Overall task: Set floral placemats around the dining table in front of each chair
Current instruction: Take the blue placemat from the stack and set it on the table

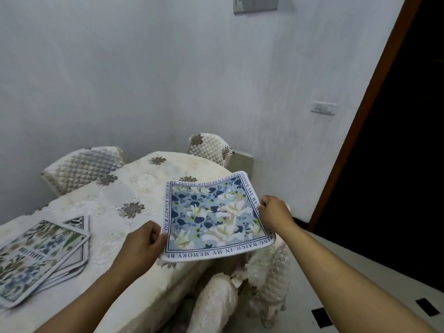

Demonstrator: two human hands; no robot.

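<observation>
Head view: both hands pinch a square, soft-cornered placemat (pixel 217 216) printed with white and navy flowers on pale blue inside a lettered border. Left hand (pixel 141 243) grips its near-left corner, right hand (pixel 276 211) its right edge. It hangs slightly bowed over the table's right edge, above a quilted chair (pixel 269 267). An embroidered cream tablecloth (pixel 125 195) covers the rounded table. A fanned stack of floral placemats (pixel 40 258) lies at left.
</observation>
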